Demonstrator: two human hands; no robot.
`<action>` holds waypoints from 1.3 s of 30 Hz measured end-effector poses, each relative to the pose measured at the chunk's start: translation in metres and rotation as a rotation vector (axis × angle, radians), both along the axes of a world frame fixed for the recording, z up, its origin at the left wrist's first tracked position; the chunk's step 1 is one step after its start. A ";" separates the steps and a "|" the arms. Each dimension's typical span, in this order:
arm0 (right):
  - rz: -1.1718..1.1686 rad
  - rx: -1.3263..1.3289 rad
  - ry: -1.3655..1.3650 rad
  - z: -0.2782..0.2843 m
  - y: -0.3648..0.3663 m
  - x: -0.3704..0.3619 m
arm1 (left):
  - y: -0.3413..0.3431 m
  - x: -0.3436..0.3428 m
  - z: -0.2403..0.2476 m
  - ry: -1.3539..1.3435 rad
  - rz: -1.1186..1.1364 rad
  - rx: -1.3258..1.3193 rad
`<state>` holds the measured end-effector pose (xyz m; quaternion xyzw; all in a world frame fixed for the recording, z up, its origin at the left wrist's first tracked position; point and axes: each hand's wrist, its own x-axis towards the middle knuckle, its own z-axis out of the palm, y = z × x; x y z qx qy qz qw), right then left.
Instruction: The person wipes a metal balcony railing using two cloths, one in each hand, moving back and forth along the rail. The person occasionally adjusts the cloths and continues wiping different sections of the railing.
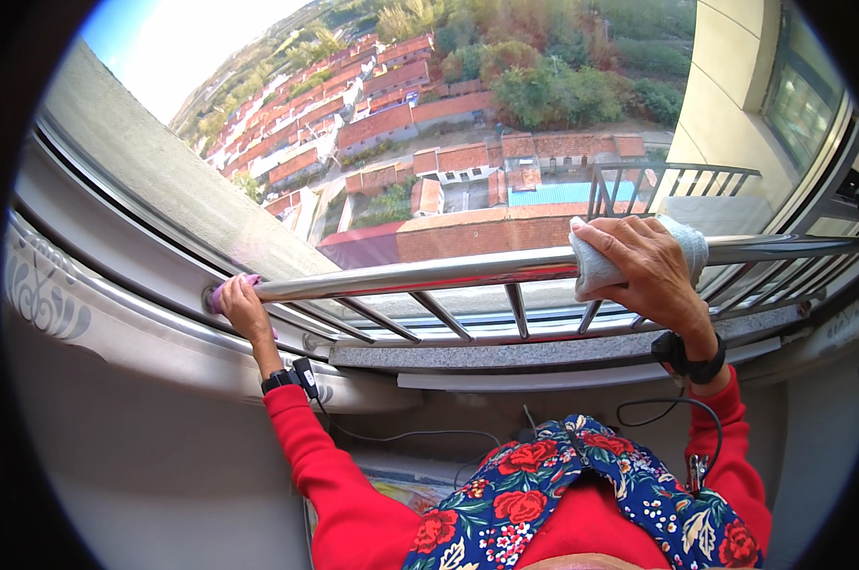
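A polished metal handrail [410,275] runs across the window in front of me. My right hand [646,264] is closed over a folded pale blue-white cloth [688,249], which is draped round the top of the rail right of the middle. At the rail's left end, where it meets the window frame, my left hand [243,306] is closed on a purple-pink cloth [218,296]. That cloth is pressed against the round end fitting, and most of it is hidden under my fingers. Each wrist wears a black strap with a small device and cable.
Metal balusters [516,310] slope below the rail to a lower bar, above a speckled stone sill [448,355]. Patterned white trim [59,285] borders the left wall. Thin cables [420,436] hang near my body. Beyond the glass, far below, lie red-roofed houses [462,160] and trees.
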<state>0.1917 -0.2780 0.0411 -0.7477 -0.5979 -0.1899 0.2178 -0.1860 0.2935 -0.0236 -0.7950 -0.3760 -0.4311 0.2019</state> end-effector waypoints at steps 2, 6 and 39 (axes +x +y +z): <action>0.002 0.013 -0.007 0.000 0.000 0.000 | -0.017 0.004 0.005 0.040 0.124 0.103; -0.002 0.001 0.000 0.000 0.000 0.000 | -0.037 0.011 0.017 0.073 0.164 0.059; 0.002 0.008 -0.011 -0.001 0.000 0.001 | -0.116 0.050 0.036 0.020 -0.208 -0.086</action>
